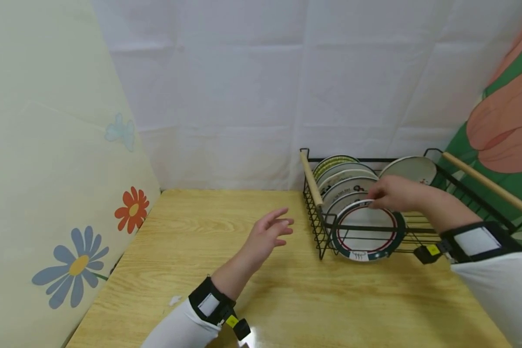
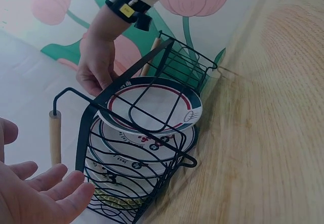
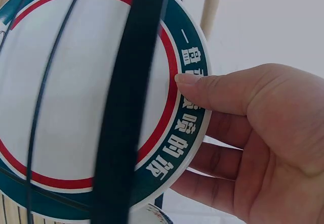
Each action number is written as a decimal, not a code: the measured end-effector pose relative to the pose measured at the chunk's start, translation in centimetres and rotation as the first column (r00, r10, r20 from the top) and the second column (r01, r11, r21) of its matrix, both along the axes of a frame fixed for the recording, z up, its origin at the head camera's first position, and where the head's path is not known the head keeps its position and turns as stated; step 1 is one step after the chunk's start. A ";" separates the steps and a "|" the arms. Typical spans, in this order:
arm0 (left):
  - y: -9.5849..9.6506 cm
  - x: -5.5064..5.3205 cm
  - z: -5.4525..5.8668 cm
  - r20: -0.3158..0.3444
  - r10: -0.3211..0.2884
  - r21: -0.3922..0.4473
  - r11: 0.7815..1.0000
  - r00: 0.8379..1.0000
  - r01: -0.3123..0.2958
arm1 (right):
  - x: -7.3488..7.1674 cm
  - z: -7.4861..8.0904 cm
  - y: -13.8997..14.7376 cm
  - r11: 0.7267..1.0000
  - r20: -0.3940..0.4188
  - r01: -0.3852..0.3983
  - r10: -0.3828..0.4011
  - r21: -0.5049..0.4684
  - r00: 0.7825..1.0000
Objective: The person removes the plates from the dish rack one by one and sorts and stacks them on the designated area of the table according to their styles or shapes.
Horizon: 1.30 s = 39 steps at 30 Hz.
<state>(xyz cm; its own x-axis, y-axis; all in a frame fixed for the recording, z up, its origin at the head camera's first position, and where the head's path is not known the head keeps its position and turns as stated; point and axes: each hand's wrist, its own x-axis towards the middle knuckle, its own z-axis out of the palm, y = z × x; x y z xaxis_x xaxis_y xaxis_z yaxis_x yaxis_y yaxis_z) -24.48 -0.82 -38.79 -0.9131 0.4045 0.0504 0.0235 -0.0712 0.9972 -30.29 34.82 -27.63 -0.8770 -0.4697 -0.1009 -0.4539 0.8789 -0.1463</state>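
Note:
My right hand (image 1: 393, 192) pinches the top rim of a white plate (image 3: 76, 92) with a dark green border and a red ring. The thumb lies on the printed face, the fingers behind it. This plate stands upright at the front end of a black wire dish rack (image 1: 326, 227), behind its front bar. Behind it several more plates (image 1: 345, 186) lean in a row, the rearmost with a green pattern. To the left of the rack, my left hand (image 1: 267, 233) hovers above the table with its fingers spread loosely, holding nothing.
Another pale plate (image 1: 411, 169) leans at the rack's back right. Wooden handles (image 1: 311, 179) top both ends of the rack. The wooden table (image 1: 209, 217) meets a white cloth backdrop (image 1: 226, 96). A small white scrap (image 1: 175, 300) lies at the front left.

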 end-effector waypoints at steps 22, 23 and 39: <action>-0.8 -0.7 0.3 -0.004 -0.009 0.044 0.999 1.000 0.009 | -0.8 8.2 0.9 0.995 -0.061 0.099 -0.099 0.003 0.993; -0.9 -0.8 0.4 -0.010 -0.008 0.044 0.999 1.000 0.009 | -0.8 8.5 0.9 0.995 -0.073 0.104 -0.104 -0.001 0.992; -3.7 -2.5 1.6 0.016 0.058 0.090 0.994 0.998 -0.059 | -3.2 10.7 0.5 0.870 0.032 0.287 -0.300 -0.402 0.953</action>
